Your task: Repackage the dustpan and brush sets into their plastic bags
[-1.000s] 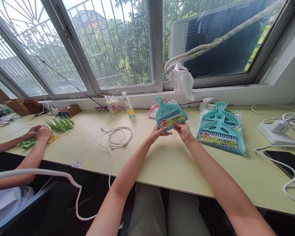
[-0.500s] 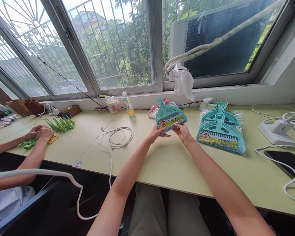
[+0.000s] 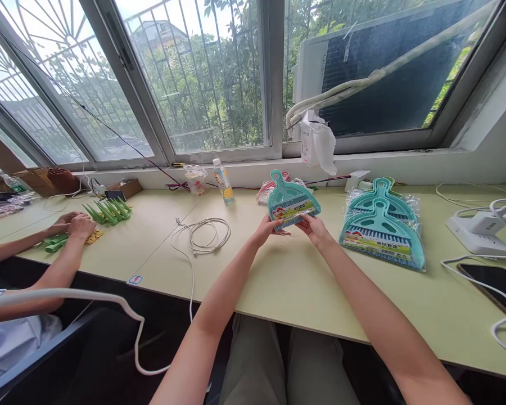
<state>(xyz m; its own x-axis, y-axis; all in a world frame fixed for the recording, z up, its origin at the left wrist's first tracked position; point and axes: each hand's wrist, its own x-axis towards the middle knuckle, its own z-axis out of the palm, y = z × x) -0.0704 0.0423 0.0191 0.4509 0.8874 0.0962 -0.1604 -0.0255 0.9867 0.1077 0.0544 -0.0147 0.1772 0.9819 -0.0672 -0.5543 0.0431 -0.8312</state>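
Note:
Between my two hands, above the table, I hold a teal dustpan and brush set in clear wrapping with a printed label, its handle pointing away from me. My left hand grips its lower left corner, and my right hand grips the lower right edge. Fingers of both hands are closed on it and partly hidden beneath. Behind it lies a pink wrapped item, partly covered from view. Several more teal dustpan sets lie overlapped in plastic to the right of my right hand.
On the pale table are a coiled white cable, a drink bottle, a power strip and a phone. At left, a co-worker's hands work by green plastic pieces. A white cord crosses the lower left.
The view has shifted slightly, so the table's things sit a little further right and lower. My hands keep the same hold on the dustpan set, which has barely moved.

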